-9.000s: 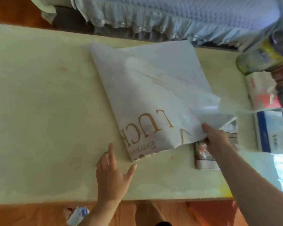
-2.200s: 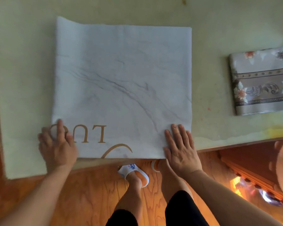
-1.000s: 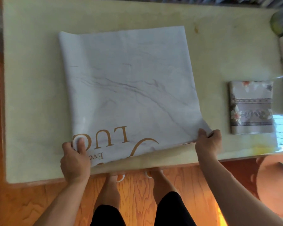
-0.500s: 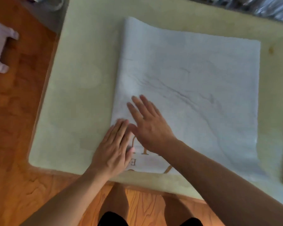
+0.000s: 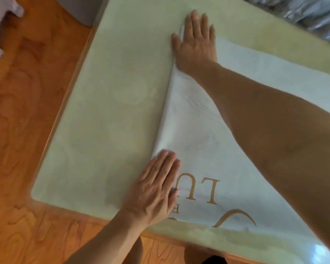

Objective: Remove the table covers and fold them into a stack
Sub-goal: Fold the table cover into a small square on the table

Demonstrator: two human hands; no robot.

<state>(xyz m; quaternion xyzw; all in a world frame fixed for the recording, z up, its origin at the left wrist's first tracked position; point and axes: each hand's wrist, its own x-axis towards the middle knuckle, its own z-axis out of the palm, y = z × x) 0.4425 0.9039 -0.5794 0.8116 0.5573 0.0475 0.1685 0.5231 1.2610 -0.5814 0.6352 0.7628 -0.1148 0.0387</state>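
Hands lie flat with straight fingers on the cover's (image 5: 236, 149) folded left edge: your left hand (image 5: 156, 187) near you, your right hand (image 5: 195, 41) far, likely pressing the crease on the bench (image 5: 112, 111).

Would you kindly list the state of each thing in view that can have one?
white table cover: folded, lying flat on the table, gold lettering up.
left hand: fingers straight, pressing the cover's left edge near the front.
right hand: fingers straight, pressing the cover's far left corner.
table: pale top bare left of the cover.
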